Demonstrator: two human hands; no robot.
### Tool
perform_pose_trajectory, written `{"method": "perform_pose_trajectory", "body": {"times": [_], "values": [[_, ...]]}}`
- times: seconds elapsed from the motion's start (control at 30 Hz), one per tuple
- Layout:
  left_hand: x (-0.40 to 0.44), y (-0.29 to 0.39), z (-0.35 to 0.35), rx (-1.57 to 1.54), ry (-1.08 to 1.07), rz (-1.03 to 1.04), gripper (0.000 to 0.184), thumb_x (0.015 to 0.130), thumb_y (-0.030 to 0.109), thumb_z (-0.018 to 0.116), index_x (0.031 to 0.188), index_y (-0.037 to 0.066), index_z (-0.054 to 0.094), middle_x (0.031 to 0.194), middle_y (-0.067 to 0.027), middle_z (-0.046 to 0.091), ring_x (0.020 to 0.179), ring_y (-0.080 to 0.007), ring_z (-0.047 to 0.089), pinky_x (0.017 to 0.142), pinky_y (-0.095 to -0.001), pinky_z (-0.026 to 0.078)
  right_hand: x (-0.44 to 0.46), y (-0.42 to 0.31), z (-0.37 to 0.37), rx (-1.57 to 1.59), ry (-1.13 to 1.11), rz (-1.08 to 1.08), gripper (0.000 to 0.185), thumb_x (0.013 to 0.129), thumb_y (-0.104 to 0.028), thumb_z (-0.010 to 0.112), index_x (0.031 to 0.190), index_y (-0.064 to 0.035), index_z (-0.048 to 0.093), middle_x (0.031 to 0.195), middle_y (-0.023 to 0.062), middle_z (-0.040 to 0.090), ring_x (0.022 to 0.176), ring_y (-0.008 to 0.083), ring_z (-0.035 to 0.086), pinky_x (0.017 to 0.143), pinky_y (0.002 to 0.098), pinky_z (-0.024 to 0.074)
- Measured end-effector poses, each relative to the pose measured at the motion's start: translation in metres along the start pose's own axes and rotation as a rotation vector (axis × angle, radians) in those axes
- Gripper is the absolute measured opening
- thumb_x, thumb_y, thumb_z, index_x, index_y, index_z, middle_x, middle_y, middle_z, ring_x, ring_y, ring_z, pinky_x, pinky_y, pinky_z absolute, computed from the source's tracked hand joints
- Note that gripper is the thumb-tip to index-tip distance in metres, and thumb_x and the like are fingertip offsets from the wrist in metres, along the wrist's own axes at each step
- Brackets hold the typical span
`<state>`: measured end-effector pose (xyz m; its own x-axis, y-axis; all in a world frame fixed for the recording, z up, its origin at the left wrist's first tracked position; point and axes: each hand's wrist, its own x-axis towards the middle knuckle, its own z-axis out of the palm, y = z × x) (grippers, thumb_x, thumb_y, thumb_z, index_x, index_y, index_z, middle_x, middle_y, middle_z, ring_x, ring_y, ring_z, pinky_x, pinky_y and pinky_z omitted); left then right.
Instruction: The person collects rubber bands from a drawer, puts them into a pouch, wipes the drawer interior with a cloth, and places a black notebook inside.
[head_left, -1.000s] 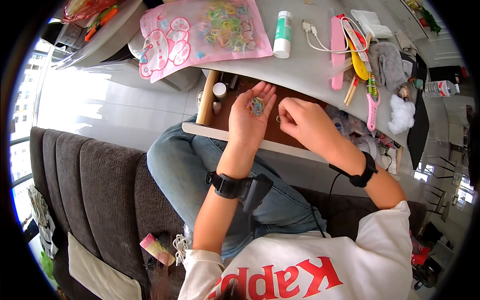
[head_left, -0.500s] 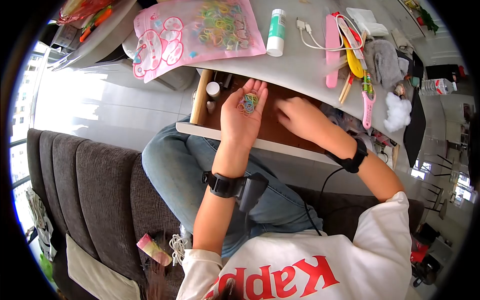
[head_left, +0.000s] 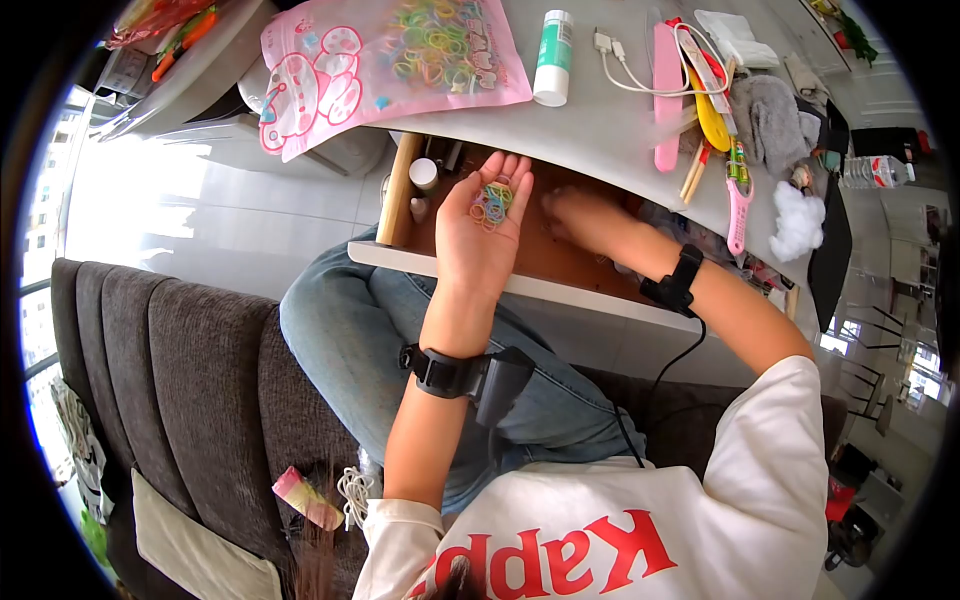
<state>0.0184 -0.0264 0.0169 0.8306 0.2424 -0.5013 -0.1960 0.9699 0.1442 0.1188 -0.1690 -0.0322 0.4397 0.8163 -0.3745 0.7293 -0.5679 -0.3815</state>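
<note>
Above the drawer (head_left: 557, 262), the open left hand (head_left: 472, 238) cradles bands (head_left: 491, 205); right hand (head_left: 575, 213) too blurred to tell.

Only thing I can really make out is big red "Kapp" lettering (head_left: 550, 562), upside down on the white T-shirt (head_left: 755, 490) at bottom centre. The pink bag (head_left: 395, 75) up top and green-and-white tube (head_left: 553, 60) seem to have print, too blurry to read.
</note>
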Motion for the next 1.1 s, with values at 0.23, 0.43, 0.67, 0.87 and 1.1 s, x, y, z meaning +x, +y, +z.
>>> {"method": "perform_pose_trajectory", "body": {"times": [0.23, 0.43, 0.67, 0.87, 1.1], "values": [[-0.002, 0.002, 0.001, -0.012, 0.0, 0.0, 0.035, 0.092, 0.012, 0.036, 0.117, -0.013, 0.04, 0.121, -0.0207, 0.045, 0.119, -0.0327, 0.043, 0.103, -0.0401, 0.037, 0.018, 0.016, 0.004, 0.157, 0.412, -0.051, 0.015, 0.079, -0.009, 0.062, 0.089, -0.0007, 0.054, 0.084, 0.0138, 0.057, 0.076, 0.0253, 0.055, 0.073, 0.0347, 0.0456], [-0.004, 0.006, -0.002, -0.095, -0.02, -0.027, 0.031, 0.091, 0.006, 0.037, 0.118, -0.01, 0.038, 0.117, -0.017, 0.047, 0.118, -0.0328, 0.043, 0.103, -0.0433, 0.038, 0.047, 0.033, 0.03, 0.182, 0.506, -0.072, 0.02, 0.08, -0.011, 0.06, 0.095, -0.0007, 0.053, 0.092, 0.0168, 0.057, 0.083, 0.0309, 0.055, 0.076, 0.0378, 0.0454], [-0.003, 0.006, -0.004, -0.106, -0.035, -0.039, 0.032, 0.091, 0.005, 0.039, 0.118, -0.01, 0.038, 0.117, -0.0171, 0.047, 0.118, -0.0331, 0.043, 0.102, -0.044, 0.038, 0.032, 0.025, 0.01, -0.305, 0.496, -0.065, 0.026, 0.078, -0.013, 0.062, 0.099, -0.0004, 0.056, 0.095, 0.0184, 0.058, 0.086, 0.0335, 0.056, 0.077, 0.0399, 0.0455], [-0.002, 0.006, -0.007, -0.113, -0.05, -0.035, 0.031, 0.09, 0.005, 0.039, 0.118, -0.01, 0.038, 0.116, -0.0172, 0.048, 0.118, -0.0334, 0.044, 0.102, -0.0443, 0.038, 0.039, 0.03, 0.016, -0.386, 0.433, -0.022, 0.023, 0.076, -0.015, 0.062, 0.095, -0.0005, 0.058, 0.091, 0.0172, 0.06, 0.082, 0.0322, 0.057, 0.075, 0.0395, 0.046], [-0.003, 0.006, -0.004, -0.11, -0.032, -0.023, 0.031, 0.09, 0.005, 0.039, 0.117, -0.01, 0.039, 0.116, -0.0171, 0.048, 0.117, -0.0328, 0.044, 0.102, -0.0438, 0.038, 0.032, 0.023, -0.002, -0.29, 0.604, -0.163, 0.01, 0.081, -0.012, 0.052, 0.081, -0.0025, 0.056, 0.076, 0.0111, 0.058, 0.066, 0.0235, 0.055, 0.063, 0.0348, 0.0465]]}}
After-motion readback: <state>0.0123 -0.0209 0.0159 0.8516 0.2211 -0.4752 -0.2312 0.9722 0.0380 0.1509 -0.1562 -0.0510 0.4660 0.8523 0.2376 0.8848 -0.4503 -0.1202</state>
